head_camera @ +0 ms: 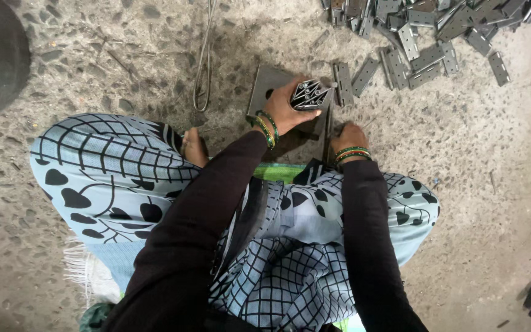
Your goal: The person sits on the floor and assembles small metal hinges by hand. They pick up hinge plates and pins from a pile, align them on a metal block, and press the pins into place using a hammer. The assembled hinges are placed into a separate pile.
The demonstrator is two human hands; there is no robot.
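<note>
Hinge pile (437,37) cut off by top edge.

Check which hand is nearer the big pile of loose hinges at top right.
Left. The left hand, shut on a bundle of metal pieces, sits just below-left of the hinge pile. The right hand is lower, closer to the knees, further from the pile.

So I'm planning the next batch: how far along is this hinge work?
Done: hard to tell; no finished stack shows apart. In hand: the left hand grips a bundle of hinge pieces over a metal plate; the right hand rests beside it. Left: a big loose pile beyond.
</note>
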